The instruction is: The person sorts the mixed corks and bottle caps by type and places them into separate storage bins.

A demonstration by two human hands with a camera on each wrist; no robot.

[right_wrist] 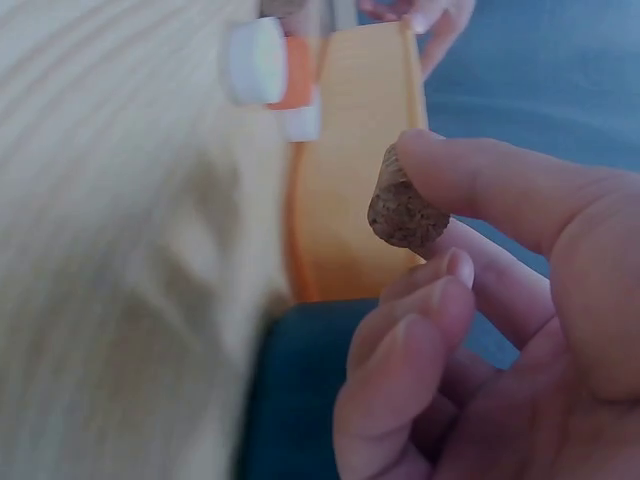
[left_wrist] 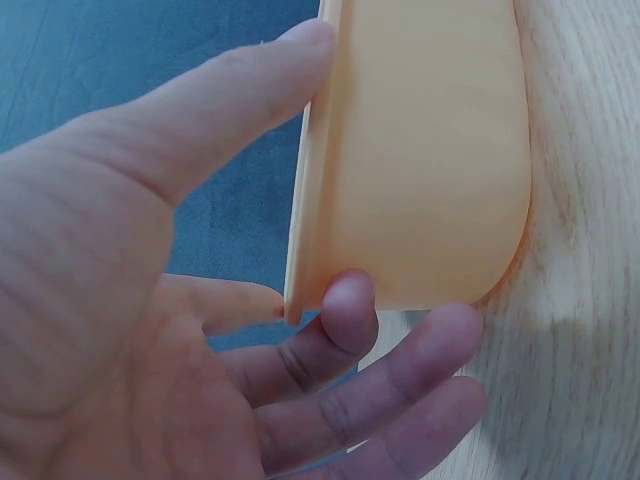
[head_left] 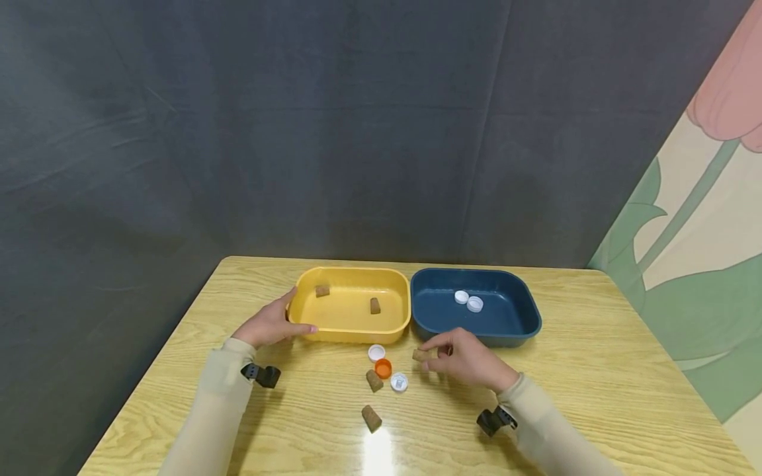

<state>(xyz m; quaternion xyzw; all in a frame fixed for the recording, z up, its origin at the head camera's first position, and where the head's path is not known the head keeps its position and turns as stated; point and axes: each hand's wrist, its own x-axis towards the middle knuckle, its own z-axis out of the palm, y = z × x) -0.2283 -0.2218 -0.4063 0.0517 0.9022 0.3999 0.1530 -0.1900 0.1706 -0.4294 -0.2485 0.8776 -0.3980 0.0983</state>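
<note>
A speckled brown cork (right_wrist: 403,214) is pinched midair.

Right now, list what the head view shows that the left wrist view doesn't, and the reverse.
Only the head view: the blue tray holding two white caps, two corks inside the yellow tray, two more corks and three caps on the wooden table, and the right hand pinching a cork.

Only the left wrist view: the palm side of the left hand.

Both: the left hand with its thumb on the yellow tray's rim, part of the table, and the dark cloth.
</note>
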